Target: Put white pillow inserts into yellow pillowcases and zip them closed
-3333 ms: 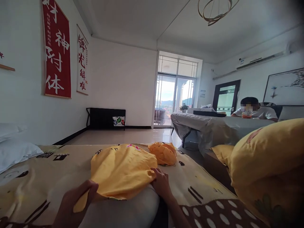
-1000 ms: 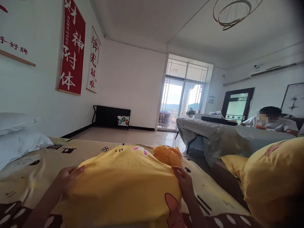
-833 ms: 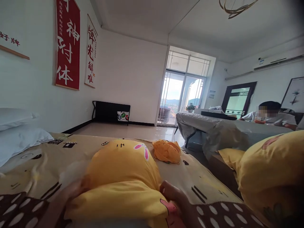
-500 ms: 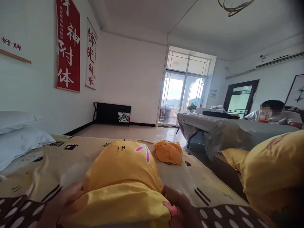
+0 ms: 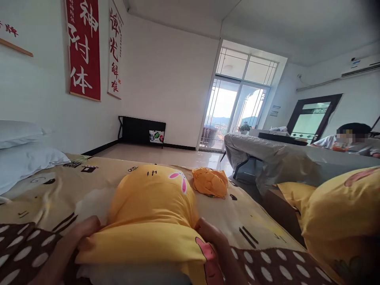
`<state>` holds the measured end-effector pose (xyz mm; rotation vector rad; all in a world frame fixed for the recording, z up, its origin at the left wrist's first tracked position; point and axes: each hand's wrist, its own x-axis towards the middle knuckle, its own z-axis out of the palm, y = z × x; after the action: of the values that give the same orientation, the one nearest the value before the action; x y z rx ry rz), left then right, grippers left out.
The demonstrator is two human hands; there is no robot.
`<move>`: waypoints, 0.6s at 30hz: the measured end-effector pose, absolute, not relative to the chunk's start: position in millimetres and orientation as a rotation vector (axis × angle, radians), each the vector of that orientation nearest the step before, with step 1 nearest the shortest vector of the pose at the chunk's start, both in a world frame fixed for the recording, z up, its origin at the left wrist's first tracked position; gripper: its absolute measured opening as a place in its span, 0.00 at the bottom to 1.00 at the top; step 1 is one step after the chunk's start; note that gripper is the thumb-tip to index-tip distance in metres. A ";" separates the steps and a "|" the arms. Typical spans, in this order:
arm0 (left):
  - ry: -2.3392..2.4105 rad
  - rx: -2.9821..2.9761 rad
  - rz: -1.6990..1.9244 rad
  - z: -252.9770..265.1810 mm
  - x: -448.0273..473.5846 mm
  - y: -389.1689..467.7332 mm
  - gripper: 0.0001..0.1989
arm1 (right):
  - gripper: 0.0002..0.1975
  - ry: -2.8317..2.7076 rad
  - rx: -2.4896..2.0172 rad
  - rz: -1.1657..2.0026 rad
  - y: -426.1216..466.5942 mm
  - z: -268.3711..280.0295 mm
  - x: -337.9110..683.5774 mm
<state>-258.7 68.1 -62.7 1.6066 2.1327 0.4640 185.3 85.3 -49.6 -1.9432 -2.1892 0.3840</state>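
Note:
A yellow pillowcase (image 5: pixel 152 202) with a rabbit print lies on the bed in front of me, plump at its far end and folded over in a band at the near end. From under that band shows white filling, likely the pillow inside (image 5: pixel 136 274). My left hand (image 5: pixel 86 231) is closed on the left side of the folded fabric. On the right side, my right hand (image 5: pixel 209 233) pinches the cloth beside a pink printed patch. Both sets of fingertips are partly hidden by the fabric. Beyond the pillowcase lies a crumpled orange cloth (image 5: pixel 210 182).
The bed has a beige and brown dotted sheet (image 5: pixel 261 221). White pillows (image 5: pixel 26 166) are stacked at left. A stuffed yellow pillow (image 5: pixel 341 209) rests on a brown box at right. Behind stands a plastic-covered table (image 5: pixel 267 158), where a person (image 5: pixel 353 138) sits.
My head view has tipped down and tilted slightly. Both hands still grip the pillowcase; its near fold has shifted, and more white shows beneath it.

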 end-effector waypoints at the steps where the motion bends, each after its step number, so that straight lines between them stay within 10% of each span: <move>1: 2.138 1.618 0.449 -70.9 -260.4 72.0 0.18 | 0.09 -2.181 -1.931 0.392 86.1 -54.5 187.4; 12: 2.398 1.358 0.957 14.0 -256.0 38.9 0.30 | 0.22 -1.681 -1.725 -0.226 104.5 -19.2 213.3; 18: 1.905 1.495 0.923 -41.4 -213.0 84.2 0.32 | 0.30 -2.185 -1.266 0.464 110.7 -65.5 168.1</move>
<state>-213.0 84.2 -41.4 1.4949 1.9054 0.9226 168.1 110.7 -65.5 -1.2661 -2.1854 0.4641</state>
